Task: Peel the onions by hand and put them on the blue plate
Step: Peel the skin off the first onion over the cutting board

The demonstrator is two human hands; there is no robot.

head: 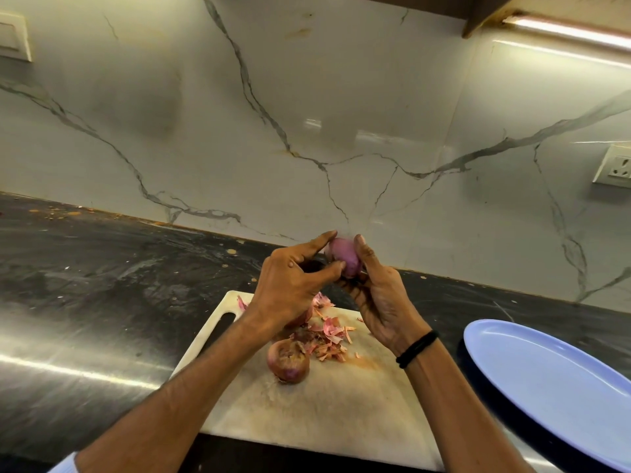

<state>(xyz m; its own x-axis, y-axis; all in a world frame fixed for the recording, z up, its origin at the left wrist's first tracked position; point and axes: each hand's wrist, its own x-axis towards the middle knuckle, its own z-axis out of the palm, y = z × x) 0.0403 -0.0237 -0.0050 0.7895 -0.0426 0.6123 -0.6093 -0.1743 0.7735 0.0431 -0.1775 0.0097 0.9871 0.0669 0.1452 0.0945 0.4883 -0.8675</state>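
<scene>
Nearest me, bottom-left: pale blue sleeve (65,465) on the left forearm, both arms reaching fwd. Biggest thing in shot is the dark, scuffed bench (85,302). Centre of it, the white cutting board (324,411), handle slot at its left end. The blue plate (553,380) sits on the bench just right of the board, cut off by the frame edge.

Now the hands, raised over the board's far edge. Left grip (290,285): index finger on top, thumb underneath, pinching the purple onion (343,256). Right grip (379,295): curled round the same onion from the right, thumb up along its side. So it's held in both, off the board, well apart from the plate.

On the board: a skin-on onion (288,361), a second onion (300,319) half hidden under the left wrist, pinkish peel scraps (327,336) btwn them. Black band (416,348) on the right wrist.
</scene>
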